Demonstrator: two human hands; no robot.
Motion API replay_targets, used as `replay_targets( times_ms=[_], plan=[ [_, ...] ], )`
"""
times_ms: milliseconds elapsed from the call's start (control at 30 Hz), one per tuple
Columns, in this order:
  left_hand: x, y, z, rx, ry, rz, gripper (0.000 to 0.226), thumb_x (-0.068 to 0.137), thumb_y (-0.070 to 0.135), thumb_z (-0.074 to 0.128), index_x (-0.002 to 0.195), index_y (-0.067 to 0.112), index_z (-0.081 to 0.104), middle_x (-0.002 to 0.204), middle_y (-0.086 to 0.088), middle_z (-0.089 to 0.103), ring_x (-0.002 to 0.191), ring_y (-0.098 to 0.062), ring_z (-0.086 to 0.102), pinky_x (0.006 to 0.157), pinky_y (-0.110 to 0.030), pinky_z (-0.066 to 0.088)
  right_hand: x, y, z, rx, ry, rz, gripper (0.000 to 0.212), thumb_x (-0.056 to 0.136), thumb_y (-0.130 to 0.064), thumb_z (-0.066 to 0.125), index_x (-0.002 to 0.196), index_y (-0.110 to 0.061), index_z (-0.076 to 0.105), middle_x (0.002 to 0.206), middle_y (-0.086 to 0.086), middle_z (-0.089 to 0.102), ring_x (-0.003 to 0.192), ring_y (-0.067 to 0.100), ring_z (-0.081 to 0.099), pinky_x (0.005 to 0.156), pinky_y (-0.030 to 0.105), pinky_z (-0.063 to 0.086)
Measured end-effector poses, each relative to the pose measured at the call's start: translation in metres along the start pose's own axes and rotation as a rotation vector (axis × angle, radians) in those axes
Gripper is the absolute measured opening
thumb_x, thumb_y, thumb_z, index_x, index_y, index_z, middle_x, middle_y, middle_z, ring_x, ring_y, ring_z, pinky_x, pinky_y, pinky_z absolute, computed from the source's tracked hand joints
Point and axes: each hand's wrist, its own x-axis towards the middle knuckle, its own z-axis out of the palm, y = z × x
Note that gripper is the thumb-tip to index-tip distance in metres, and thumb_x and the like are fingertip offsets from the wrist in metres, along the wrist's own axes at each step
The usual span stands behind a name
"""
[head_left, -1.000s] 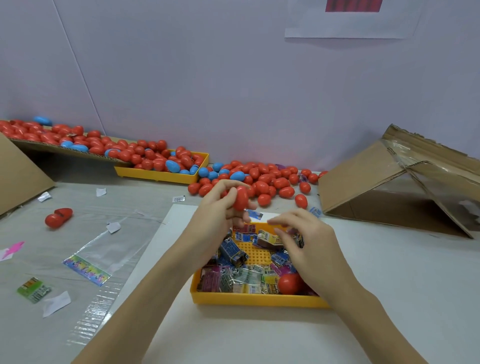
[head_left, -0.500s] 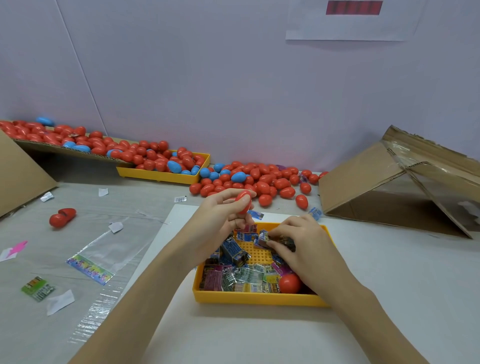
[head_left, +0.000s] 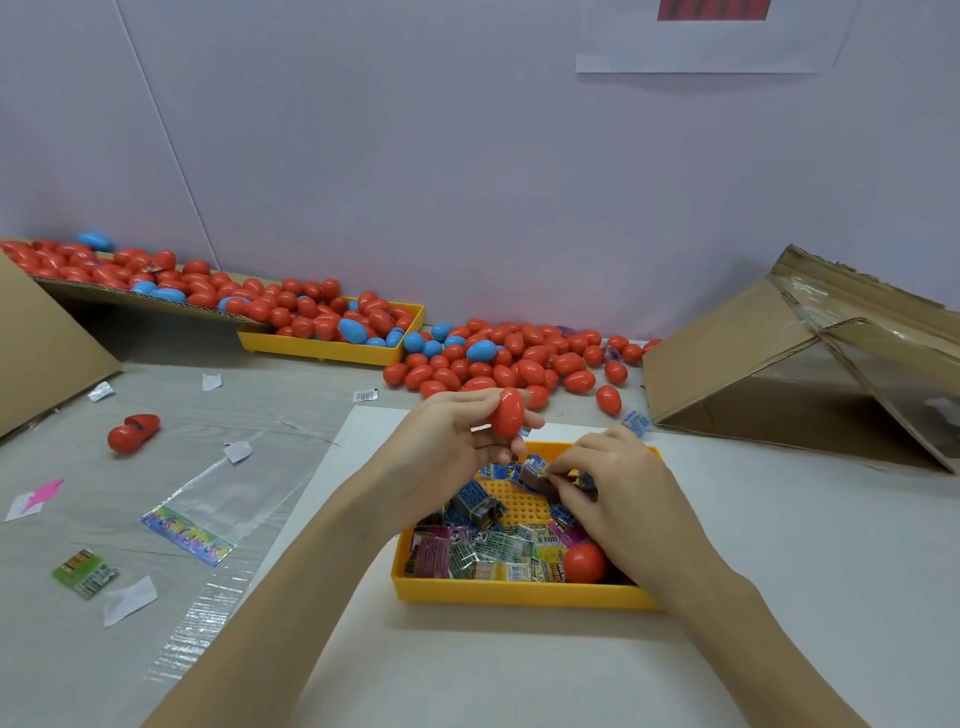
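Left hand (head_left: 451, 439) grips egg (head_left: 507, 413); right hand (head_left: 621, 496) half-hides pinched packet (head_left: 535, 474).

This looks like a small packing workshop: heaps of red and blue plastic eggs (head_left: 498, 358), yellow plastic trays (head_left: 519, 592) and brown cardboard boxes (head_left: 769, 374) cover the worktop (head_left: 779, 571).

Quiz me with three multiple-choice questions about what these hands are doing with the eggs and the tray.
1. Where is the right hand? A over the yellow tray; B inside a cardboard box; C on the wall.
2. What colour is the egg in the left hand? A blue; B red; C yellow.
3. What is the right hand doing? A lying flat; B pinching a small packet; C making an empty fist.
Answers: 1 A, it hangs above the tray's contents. 2 B, the shell is plainly red. 3 B, fingertips close on the packet.
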Motion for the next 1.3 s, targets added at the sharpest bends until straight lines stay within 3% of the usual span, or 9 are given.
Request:
replay_targets(
  times_ms=[167,267,400,567,667,867,1000,1133,1300],
  plan=[
    [0.000,-0.001,0.001,0.060,-0.004,-0.001,0.033,0.106,0.007,0.039,0.127,0.005,0.065,0.098,-0.018,0.072,0.068,-0.021,0.062,0.059,-0.026,0.050,0.000,0.002,-0.001,0.053,0.041,0.052,0.005,0.088,-0.021,0.081,0.090,-0.019,0.078,0.094,-0.005,0.068,0.098,0.018,0.056,0.085,0.033,0.048],
    [-0.002,0.002,0.005,0.071,0.023,-0.035,0.030,0.103,0.007,0.035,0.107,0.006,0.065,0.084,-0.014,0.065,0.056,-0.019,0.053,0.049,-0.024,0.041,0.001,0.001,-0.004,0.095,0.077,0.068,0.004,0.089,-0.024,0.081,0.090,-0.020,0.079,0.095,-0.006,0.068,0.099,0.015,0.056,0.086,0.030,0.047],
    [-0.001,0.001,0.013,0.186,0.112,-0.055,0.046,0.107,0.044,0.040,0.082,0.015,0.064,0.066,-0.001,0.050,0.043,-0.012,0.038,0.041,-0.020,0.027,0.000,-0.001,-0.010,0.127,0.240,0.048,0.006,0.087,-0.017,0.083,0.089,-0.015,0.079,0.093,-0.002,0.070,0.093,0.017,0.059,0.078,0.036,0.054],
    [-0.007,-0.013,0.017,0.678,0.215,0.250,0.026,0.089,0.054,0.072,0.076,0.032,0.079,0.068,0.010,0.070,0.066,-0.004,0.065,0.061,-0.015,0.050,0.000,-0.006,-0.012,0.129,0.387,-0.043,0.012,0.084,-0.017,0.086,0.091,-0.014,0.076,0.093,0.000,0.069,0.092,0.017,0.059,0.083,0.033,0.052],
    [-0.008,-0.015,0.018,0.686,0.208,0.261,0.020,0.087,0.054,0.074,0.078,0.037,0.081,0.075,0.002,0.074,0.080,-0.018,0.070,0.072,-0.029,0.057,-0.001,-0.010,-0.009,0.106,0.368,-0.070,0.013,0.085,-0.017,0.084,0.093,-0.012,0.075,0.094,0.001,0.068,0.093,0.023,0.060,0.081,0.041,0.054],
    [-0.008,-0.011,0.017,0.616,0.220,0.186,0.011,0.090,0.028,0.080,0.079,0.029,0.082,0.076,0.009,0.075,0.072,0.000,0.069,0.061,-0.010,0.050,0.000,-0.010,-0.014,0.200,0.264,-0.078,0.018,0.087,-0.029,0.081,0.099,-0.018,0.074,0.101,-0.004,0.066,0.101,0.020,0.060,0.090,0.038,0.051],
    [-0.009,-0.007,0.018,0.633,0.226,0.216,0.008,0.088,0.028,0.081,0.082,0.024,0.078,0.078,0.005,0.075,0.076,-0.007,0.072,0.067,-0.015,0.055,0.001,-0.017,-0.017,0.584,0.200,0.179,0.026,0.088,-0.043,0.074,0.109,-0.029,0.070,0.104,-0.018,0.070,0.104,0.006,0.066,0.084,0.020,0.053],
    [-0.011,-0.007,0.018,0.588,0.189,0.219,0.013,0.090,0.035,0.078,0.088,0.022,0.078,0.065,0.015,0.068,0.061,0.001,0.065,0.058,-0.009,0.048,0.001,-0.013,-0.019,0.869,0.157,0.347,0.013,0.089,-0.028,0.079,0.099,-0.021,0.076,0.091,-0.008,0.078,0.087,0.005,0.073,0.078,0.017,0.056],
    [-0.010,-0.008,0.016,0.559,0.196,0.221,0.017,0.090,0.038,0.077,0.086,0.021,0.077,0.061,0.018,0.064,0.055,0.005,0.058,0.053,-0.008,0.043,0.003,-0.013,-0.022,1.085,0.046,0.473,0.037,0.082,-0.051,0.071,0.097,-0.019,0.080,0.093,-0.002,0.078,0.090,0.009,0.073,0.076,0.022,0.057]
  ],
)
